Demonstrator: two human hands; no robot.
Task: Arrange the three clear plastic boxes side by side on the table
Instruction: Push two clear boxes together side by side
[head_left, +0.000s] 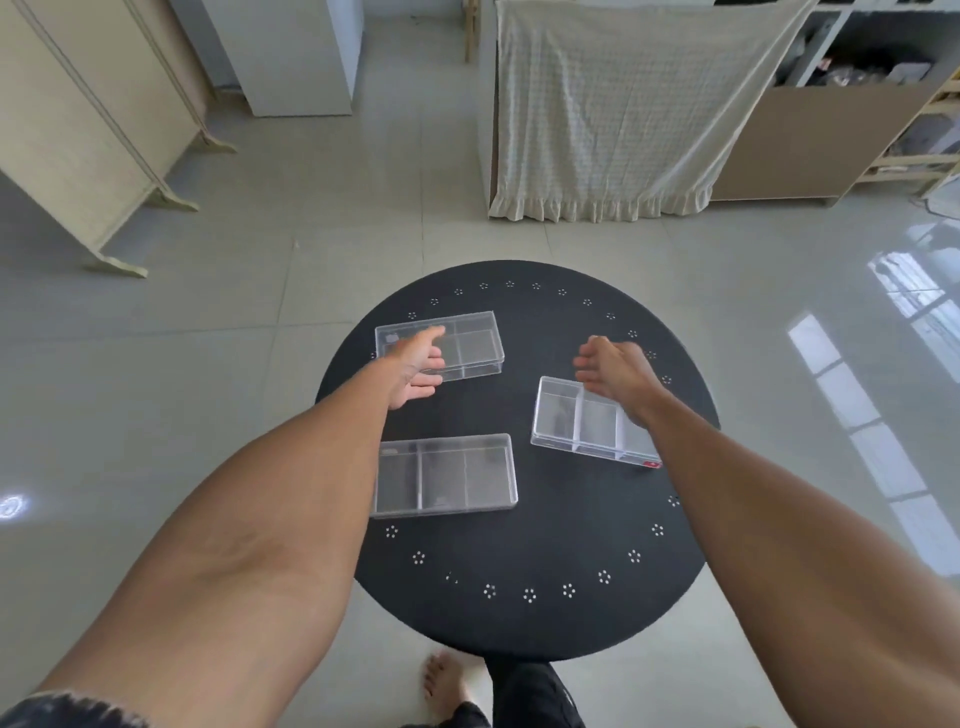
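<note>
Left hand (418, 366), fingers apart, sat over the far box (440, 345) (long axis crosswise); right hand (618, 371), fingers spread, hung beyond the angled box (589, 422), both empty.

Looks like a lived-in room of a home, not a workshop or lab. Pale glossy floor tiles (322, 291), a cream folding screen (88, 124) on small feet, a frilled checked cloth (623, 104) draped over furniture, open wooden shelving (930, 119) stuffed with bags and bundles. Bare foot (441, 686) on the tiles beside a small round black table (545, 597).
</note>
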